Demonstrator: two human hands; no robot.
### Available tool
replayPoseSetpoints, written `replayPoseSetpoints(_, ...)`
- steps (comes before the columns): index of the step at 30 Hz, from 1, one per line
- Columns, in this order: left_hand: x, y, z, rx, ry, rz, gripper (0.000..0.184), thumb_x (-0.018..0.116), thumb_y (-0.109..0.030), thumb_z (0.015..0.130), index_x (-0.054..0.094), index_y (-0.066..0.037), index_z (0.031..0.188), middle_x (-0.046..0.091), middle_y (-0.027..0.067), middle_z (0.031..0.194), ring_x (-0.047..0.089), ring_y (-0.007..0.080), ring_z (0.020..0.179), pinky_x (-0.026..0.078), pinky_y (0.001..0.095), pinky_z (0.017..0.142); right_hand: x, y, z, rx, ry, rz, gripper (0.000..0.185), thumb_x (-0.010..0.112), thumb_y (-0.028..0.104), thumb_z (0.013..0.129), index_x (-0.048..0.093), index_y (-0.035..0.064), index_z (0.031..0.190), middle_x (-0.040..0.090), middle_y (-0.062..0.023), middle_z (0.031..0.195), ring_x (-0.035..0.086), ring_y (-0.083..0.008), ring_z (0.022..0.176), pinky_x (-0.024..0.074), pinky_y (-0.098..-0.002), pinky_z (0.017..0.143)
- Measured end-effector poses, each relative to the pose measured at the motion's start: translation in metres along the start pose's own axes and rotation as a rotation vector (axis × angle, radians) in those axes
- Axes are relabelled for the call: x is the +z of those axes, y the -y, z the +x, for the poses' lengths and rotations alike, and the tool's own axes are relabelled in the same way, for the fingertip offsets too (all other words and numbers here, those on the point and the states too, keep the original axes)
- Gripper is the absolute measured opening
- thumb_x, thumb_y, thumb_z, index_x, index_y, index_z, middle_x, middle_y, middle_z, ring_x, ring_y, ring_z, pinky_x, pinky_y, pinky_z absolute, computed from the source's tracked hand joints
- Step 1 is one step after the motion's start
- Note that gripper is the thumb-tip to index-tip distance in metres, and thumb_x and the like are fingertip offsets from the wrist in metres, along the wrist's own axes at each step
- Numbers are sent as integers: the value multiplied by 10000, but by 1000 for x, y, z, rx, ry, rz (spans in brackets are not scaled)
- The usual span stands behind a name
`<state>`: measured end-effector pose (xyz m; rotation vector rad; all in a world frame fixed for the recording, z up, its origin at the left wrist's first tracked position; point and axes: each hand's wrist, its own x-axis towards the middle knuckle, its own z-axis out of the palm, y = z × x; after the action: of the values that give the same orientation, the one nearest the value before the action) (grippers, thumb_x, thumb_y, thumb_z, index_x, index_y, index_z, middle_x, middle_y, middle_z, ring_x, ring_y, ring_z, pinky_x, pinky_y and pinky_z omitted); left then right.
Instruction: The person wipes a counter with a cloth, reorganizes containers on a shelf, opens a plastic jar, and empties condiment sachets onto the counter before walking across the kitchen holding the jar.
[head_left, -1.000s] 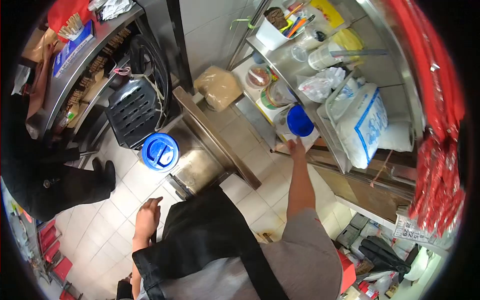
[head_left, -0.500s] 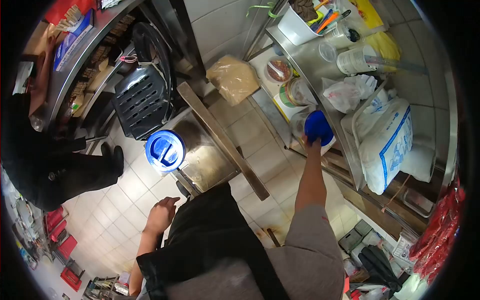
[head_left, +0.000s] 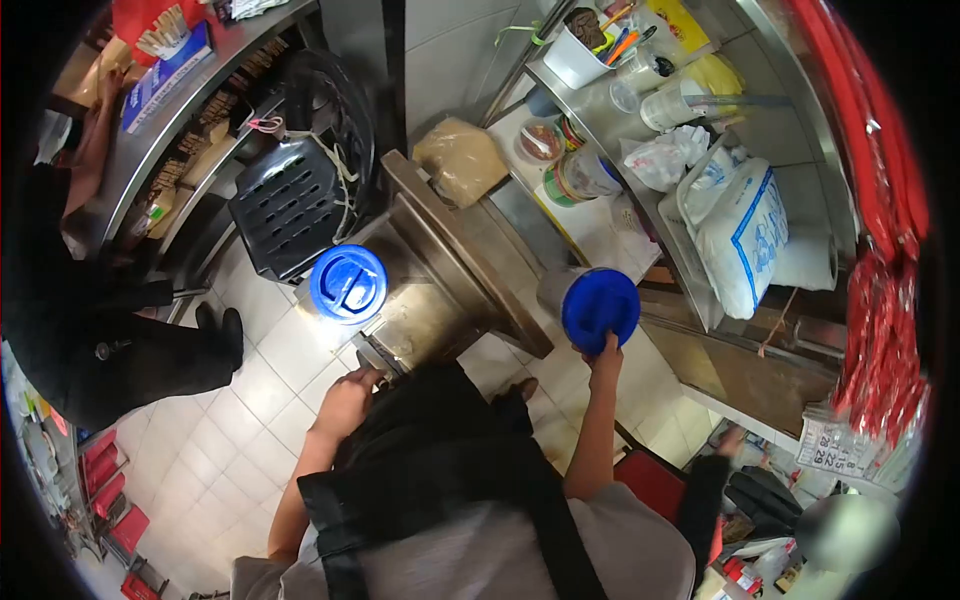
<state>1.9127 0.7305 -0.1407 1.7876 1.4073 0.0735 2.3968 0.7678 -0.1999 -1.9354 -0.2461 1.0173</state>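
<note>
My right hand (head_left: 602, 362) grips a jar with a round blue lid (head_left: 600, 308), fingers at the lid's near edge. The jar's clear body tilts away to the left, and its contents are hard to make out. My left hand (head_left: 345, 402) is closed at a metal bar (head_left: 378, 356) along the near edge of a steel-topped unit (head_left: 430, 270); its fingertips are partly hidden. On that steel top stands a second blue-lidded container (head_left: 348, 285), a little beyond my left hand.
A black plastic chair (head_left: 295, 205) stands beyond the unit. At right, a steel shelf (head_left: 640, 180) bears tubs and bags. A person in black (head_left: 150, 330) stands at left by a counter. Another person's dark sleeve (head_left: 703, 500) is behind my right arm. Red packets (head_left: 875, 330) hang far right.
My right hand has drawn the blue-lidded jar off the lower shelf, toward me and leftward. My left hand has moved forward to the metal bar. A dark sleeve has come into view at lower right.
</note>
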Motion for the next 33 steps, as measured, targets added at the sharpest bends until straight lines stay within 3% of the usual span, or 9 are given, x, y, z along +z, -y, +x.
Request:
replayPoseSetpoints(6,-7,34,-36,70,17,26,370,516,-32,832,574,-79,1195,632,177,1055,630,366,931,515,450,815,26,47,-86,-194,-47,59,482,579,449,879,585,-11,1022,658,-89,821,606,-177,577,428,-276,498)
replayPoseSetpoints(8,-7,55,-53,61,-31,-10,362,517,-31,832,577,-72,1187,631,177,1053,630,365,933,515,449,820,24,65,-103,-338,-26,-57,480,581,449,899,574,3,1076,634,-70,784,582,-177,532,411,-279,478)
replayPoseSetpoints(14,-7,117,-102,15,-73,35,364,503,-17,832,582,-64,1184,634,164,995,633,356,901,519,446,812,32,116,-197,-500,170,-290,384,601,352,914,642,-11,1033,646,-45,901,574,-120,796,458,-270,715)
replayPoseSetpoints(15,-6,127,-109,11,-73,30,362,504,-20,832,583,-65,1182,634,162,996,634,356,898,520,448,808,36,117,-210,-421,246,-359,409,610,356,904,646,-23,1057,645,-32,926,557,-120,857,435,-273,810)
replayPoseSetpoints(18,-6,149,-127,-19,-55,23,361,509,-23,829,587,-69,1178,636,165,1006,635,362,902,524,445,809,67,93,-236,-331,373,-477,400,614,352,897,653,-24,1030,644,-28,911,554,-121,838,434,-261,785)
replayPoseSetpoints(24,-15,173,-142,-60,-36,12,352,503,-35,842,588,-68,1182,639,181,1047,635,360,939,522,438,836,136,-57,-206,125,477,-383,432,614,379,870,619,-1,1075,684,-119,866,686,-228,716,540,-333,563)
replayPoseSetpoints(27,-20,175,-146,-82,-51,-13,341,498,-44,853,592,-66,1180,641,186,1047,636,360,940,519,440,844,164,-120,-189,220,440,-254,534,574,429,890,531,14,1223,664,-145,1014,688,-263,837,549,-383,717)
replayPoseSetpoints(30,-20,179,-147,-92,-29,-2,334,492,-47,859,595,-64,1176,641,187,1041,636,365,936,518,442,847,182,-191,-146,313,483,-4,572,535,470,927,479,25,1282,654,-161,1055,687,-287,869,552,-392,729)
replayPoseSetpoints(33,-19,182,-138,-69,41,57,342,496,-38,852,590,-60,1180,635,181,1056,633,375,931,516,449,846,217,-207,-140,430,518,-67,683,484,570,939,420,3,1315,650,-192,1074,681,-321,929,570,-385,735)
